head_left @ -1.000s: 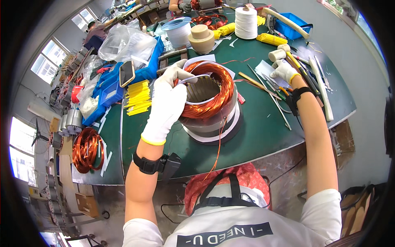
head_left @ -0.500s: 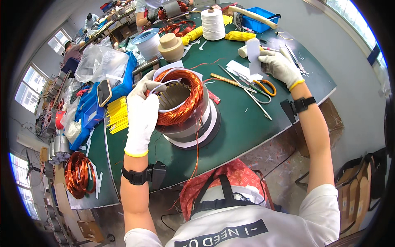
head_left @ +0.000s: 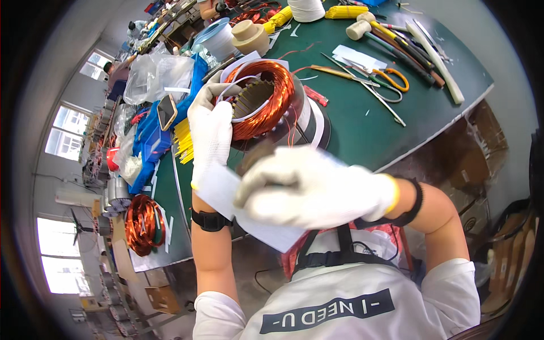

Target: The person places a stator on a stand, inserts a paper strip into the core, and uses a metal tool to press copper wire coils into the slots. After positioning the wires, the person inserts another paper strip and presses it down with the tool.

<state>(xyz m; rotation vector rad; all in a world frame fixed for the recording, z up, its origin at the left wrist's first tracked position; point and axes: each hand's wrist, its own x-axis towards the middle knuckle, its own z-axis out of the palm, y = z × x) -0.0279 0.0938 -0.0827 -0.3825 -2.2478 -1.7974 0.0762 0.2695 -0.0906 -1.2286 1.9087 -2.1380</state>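
Note:
A motor stator [head_left: 306,122] stands tilted on the green table, with a thick ring of copper winding [head_left: 277,96] at its upper end. My left hand [head_left: 211,119], in a white glove, grips the ring's left side, fingers over the rim. A thin white sleeve loop [head_left: 237,86] passes by its thumb and round the inside of the ring. In front of the stator, my gloved right hand [head_left: 311,184] is smeared by motion, closed on a white paper sheet [head_left: 272,231]. The sheet hangs near my left wrist. Most right fingertips are hidden.
Scissors [head_left: 396,79], white paper pieces [head_left: 360,58], a mallet [head_left: 358,29] and several rods lie at the right. Yellow sticks [head_left: 183,139], blue bins [head_left: 154,144] and a phone [head_left: 167,112] sit at the left. Copper coils [head_left: 144,224] lie at the near left corner.
My right hand has moved from the table's far right to in front of the stator, bringing white paper. My left hand stays on the winding. The view has shifted.

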